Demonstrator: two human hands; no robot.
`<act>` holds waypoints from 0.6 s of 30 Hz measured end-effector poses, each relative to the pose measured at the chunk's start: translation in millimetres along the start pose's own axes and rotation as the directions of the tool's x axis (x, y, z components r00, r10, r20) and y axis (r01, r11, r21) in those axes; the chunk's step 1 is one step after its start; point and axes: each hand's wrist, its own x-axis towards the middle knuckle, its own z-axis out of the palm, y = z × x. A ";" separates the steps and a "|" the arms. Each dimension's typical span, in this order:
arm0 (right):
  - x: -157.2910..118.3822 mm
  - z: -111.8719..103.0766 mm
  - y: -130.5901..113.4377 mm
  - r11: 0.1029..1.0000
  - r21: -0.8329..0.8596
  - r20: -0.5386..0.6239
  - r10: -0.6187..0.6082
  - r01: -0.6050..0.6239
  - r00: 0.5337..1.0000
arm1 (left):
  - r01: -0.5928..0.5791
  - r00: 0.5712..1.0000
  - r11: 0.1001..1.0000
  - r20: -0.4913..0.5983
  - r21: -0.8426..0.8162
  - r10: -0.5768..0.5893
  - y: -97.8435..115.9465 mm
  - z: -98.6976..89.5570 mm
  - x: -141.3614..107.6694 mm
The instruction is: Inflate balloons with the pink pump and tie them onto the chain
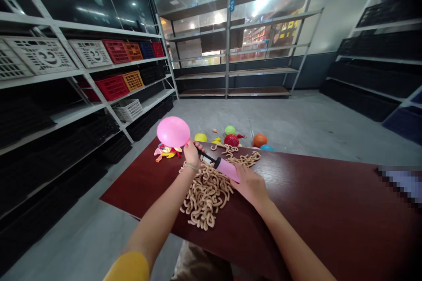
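A round, inflated pink balloon (pixel 173 131) stands above the table's far left part. My left hand (pixel 192 153) is closed around its neck, at the black front end of a hand pump. The pump's pink barrel (pixel 228 169) slopes down to the right, with my right hand (pixel 252 184) wrapped round it. Under and between my hands lies a heap of tan, curled, worm-like pieces (pixel 207 193), with a smaller group (pixel 245 159) beyond the pump. Uninflated balloons (pixel 169 153) in yellow, red and pink lie beneath the pink balloon.
The dark red table (pixel 296 202) spans the foreground. Beyond its far edge are green (pixel 230 130), red (pixel 231 140), orange (pixel 260 140), blue and yellow balloons. Shelves with crates (pixel 115 87) stand left; a metal rack (pixel 227 52) stands at the back. A blurred patch is at right.
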 end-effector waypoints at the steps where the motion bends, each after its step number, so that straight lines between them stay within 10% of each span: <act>1: 0.0 1.0 -0.1 1.000 0.006 -0.003 -0.009 0.009 1.000 | -0.021 1.000 1.000 -0.005 0.002 0.021 12.7 -3.0 9.4; 7: 1.3 3.3 -0.4 1.000 -0.004 -0.034 -0.003 0.003 0.999 | -0.105 0.990 0.994 -0.088 0.035 0.108 43.8 0.4 38.6; 18: -0.9 0.2 3.1 0.990 -0.124 -0.019 0.059 -0.060 0.998 | 0.074 0.997 0.997 0.003 0.007 -0.074 -53.9 23.9 -24.1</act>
